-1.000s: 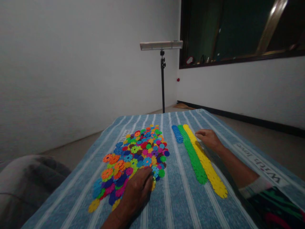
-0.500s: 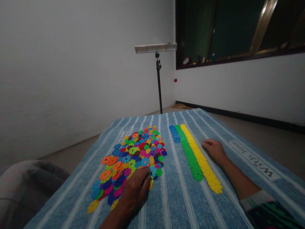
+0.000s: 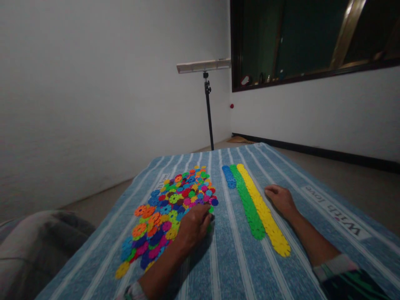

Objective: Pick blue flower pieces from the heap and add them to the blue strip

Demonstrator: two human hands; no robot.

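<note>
A: Where do the discs lie?

B: A mixed pile of notched discs [image 3: 165, 209] spreads left of centre in the lower half of the frame, on a striped cloth [image 3: 226, 266]. Right of centre, overlapping discs form a short blue row [image 3: 229, 177], a green row [image 3: 250, 208] and a yellow row [image 3: 265, 213], side by side.

A: And the hands?

B: The left hand [image 3: 194, 225], lower centre, is at the pile's right side, fingers curled; whether it grips a disc cannot be told. The right hand [image 3: 281, 201], right of centre, is just beside the yellow row, thumb and fingertips narrowed together; whether anything is pinched there cannot be told.

A: How should one disc handle?

B: Probably as light, thin, fairly stiff plastic, sliding easily over its neighbours and hardly fragile. The notched rim, pinched at a free edge, seems the best hold.
</note>
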